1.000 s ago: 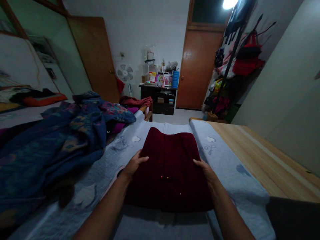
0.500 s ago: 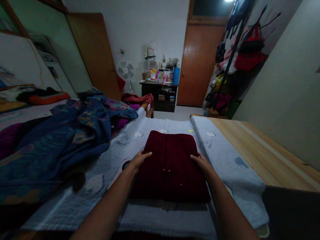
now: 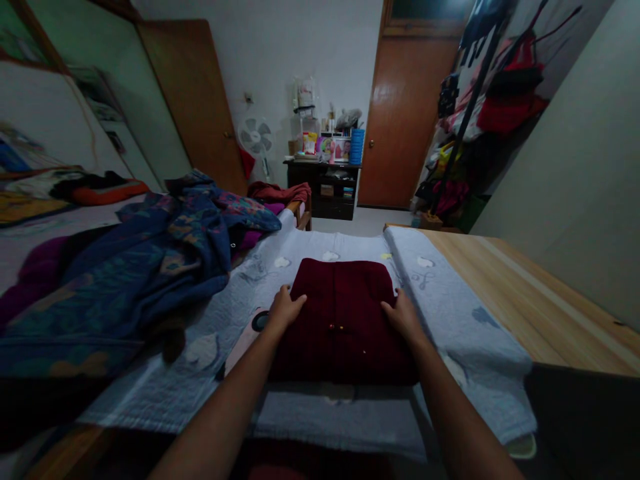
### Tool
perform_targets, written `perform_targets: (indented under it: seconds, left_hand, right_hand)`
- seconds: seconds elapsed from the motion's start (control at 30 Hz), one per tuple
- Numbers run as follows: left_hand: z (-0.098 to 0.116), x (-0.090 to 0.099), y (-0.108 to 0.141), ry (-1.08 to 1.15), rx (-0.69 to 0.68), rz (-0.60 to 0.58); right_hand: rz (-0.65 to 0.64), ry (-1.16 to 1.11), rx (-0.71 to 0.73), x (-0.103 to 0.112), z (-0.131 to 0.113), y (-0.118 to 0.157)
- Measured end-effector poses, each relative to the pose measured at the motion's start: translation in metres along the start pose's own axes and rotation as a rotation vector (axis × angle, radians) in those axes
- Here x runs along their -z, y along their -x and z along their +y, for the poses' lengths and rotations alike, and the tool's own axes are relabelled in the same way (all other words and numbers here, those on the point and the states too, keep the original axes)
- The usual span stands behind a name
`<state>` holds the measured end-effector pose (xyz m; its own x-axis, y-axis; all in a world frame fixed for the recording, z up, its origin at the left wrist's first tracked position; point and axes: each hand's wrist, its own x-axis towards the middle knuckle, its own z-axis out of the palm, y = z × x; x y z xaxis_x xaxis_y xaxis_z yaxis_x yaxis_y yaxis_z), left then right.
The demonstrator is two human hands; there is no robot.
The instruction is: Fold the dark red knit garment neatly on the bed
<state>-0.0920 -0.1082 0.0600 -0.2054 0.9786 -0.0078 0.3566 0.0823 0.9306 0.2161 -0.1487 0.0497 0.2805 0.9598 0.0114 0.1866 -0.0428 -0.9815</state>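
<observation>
A folded maroon garment lies on the pale blue bed cover, a seam down its middle and a small shiny fastening near the centre. At its left edge is my left hand, thumb on top and the other fingers mostly hidden along the side. My right hand holds the right edge in the same manner, its thumb pressing the cloth. Partly behind my left forearm sits a flat pale pink thing with a dark oval ringed on it; its kind I cannot make out.
A heap of blue patterned clothing fills the left side of the bed. To the right, bare wooden board shows beyond the cover. Farther back stand a fan, a dark cabinet and a closed door; bags hang at the right.
The whole view has shifted slightly. Both hands still grip the garment's sides, and its near edge appears a little higher in view. More of the pink thing shows beside my left arm.
</observation>
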Motion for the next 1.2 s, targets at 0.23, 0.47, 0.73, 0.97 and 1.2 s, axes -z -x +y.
perform_targets:
  seconds: [0.23, 0.47, 0.73, 0.97, 1.2]
  left_hand:
    - [0.054, -0.034, 0.069, -0.522, -0.651, -0.148]
    - [0.030, -0.059, 0.086, -0.680, -0.654, -0.335]
    - [0.029, -0.056, 0.063, -0.637, -0.533, -0.454]
    - [0.031, -0.056, 0.059, -0.654, -0.461, -0.494]
    - [0.028, -0.057, 0.057, -0.604, -0.416, -0.501]
  right_hand:
    - [-0.118, 0.468, 0.463, -0.049, -0.031, 0.045]
    - [-0.183, 0.553, 0.454, -0.075, -0.011, 0.050]
    - [-0.264, 0.323, 0.411, -0.065, -0.001, 0.030]
    - [-0.331, 0.166, 0.323, -0.047, -0.019, 0.043]
    - [-0.502, 0.184, 0.323, -0.014, -0.035, 0.087]
